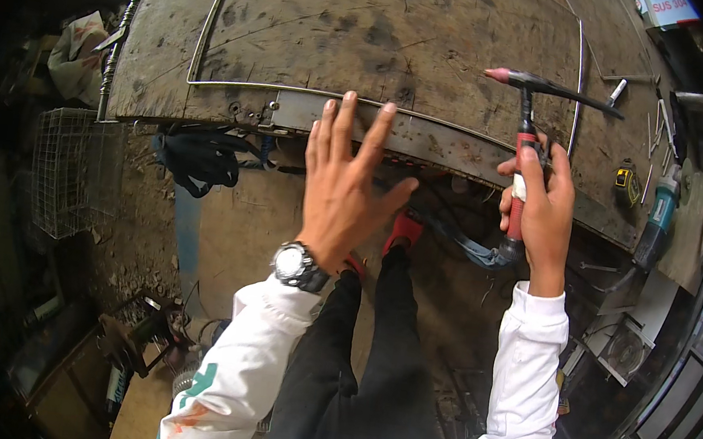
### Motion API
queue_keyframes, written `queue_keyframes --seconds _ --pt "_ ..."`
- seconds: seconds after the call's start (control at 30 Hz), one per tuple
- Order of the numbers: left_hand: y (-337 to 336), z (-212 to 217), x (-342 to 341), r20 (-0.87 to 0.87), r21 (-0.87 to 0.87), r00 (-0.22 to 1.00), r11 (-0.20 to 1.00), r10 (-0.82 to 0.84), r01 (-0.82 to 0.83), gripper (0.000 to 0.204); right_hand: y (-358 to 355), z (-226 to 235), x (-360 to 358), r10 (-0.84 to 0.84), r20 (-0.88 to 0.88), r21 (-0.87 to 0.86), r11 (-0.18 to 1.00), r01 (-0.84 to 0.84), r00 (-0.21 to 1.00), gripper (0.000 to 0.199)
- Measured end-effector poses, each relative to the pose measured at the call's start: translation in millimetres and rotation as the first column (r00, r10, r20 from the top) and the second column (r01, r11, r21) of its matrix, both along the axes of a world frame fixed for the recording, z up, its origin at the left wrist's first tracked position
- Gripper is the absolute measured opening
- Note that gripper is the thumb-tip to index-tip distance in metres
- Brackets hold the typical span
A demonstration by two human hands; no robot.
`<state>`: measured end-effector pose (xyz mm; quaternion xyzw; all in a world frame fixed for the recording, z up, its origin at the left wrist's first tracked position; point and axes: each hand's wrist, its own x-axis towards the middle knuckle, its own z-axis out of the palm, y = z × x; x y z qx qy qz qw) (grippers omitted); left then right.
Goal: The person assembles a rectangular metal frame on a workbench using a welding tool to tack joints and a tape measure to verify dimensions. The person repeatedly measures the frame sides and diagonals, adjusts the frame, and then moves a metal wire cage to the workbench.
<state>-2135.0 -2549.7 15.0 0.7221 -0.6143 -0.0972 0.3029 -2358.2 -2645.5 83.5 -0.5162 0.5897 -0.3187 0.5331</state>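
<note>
My right hand [544, 204] is wrapped round the red and black handle of a TIG welding torch [525, 144]. The torch's pinkish nozzle points left over the bench, and its long black back cap points right. My left hand [348, 180] has its fingers spread, palm down, at the bench's front edge. Its fingertips are at a thin metal rod frame [288, 89], bent into a rectangle, lying on the worn wooden workbench [349, 26]. Whether they press on the rod I cannot tell. A metal strip [440, 143] runs along the bench edge under the frame's near side.
Right on the bench are a yellow and black tape measure [627, 183], a teal angle grinder [658, 213], loose metal rods [661, 130] and a metal tube [701, 103]. Dark cloth [202, 153] hangs below the front edge. A wire cage [68, 171] stands at left.
</note>
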Motion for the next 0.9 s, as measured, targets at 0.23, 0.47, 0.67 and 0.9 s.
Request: queue_keyframes --seconds 0.23,0.47,0.67,0.9 --pt "-14 -4 96 0.132 -0.21 0.982 0.972 0.137 -0.107 0.039 25 0 13 0.127 -0.084 -0.101 0.986 -0.135 0.988 0.059" --pt "-24 -20 115 0.041 -0.266 0.977 0.945 0.208 -0.19 0.016 30 11 44 0.266 -0.142 0.027 0.964 -0.265 0.953 0.062" --pt "-24 -20 113 -0.015 -0.267 0.971 0.935 0.238 -0.233 0.015 35 14 48 0.24 -0.134 0.118 0.967 -0.225 0.961 0.059" --pt "-24 -19 111 -0.051 -0.255 0.969 0.935 0.243 -0.248 0.016 36 -5 49 0.255 -0.189 -0.072 0.959 -0.272 0.948 0.058"
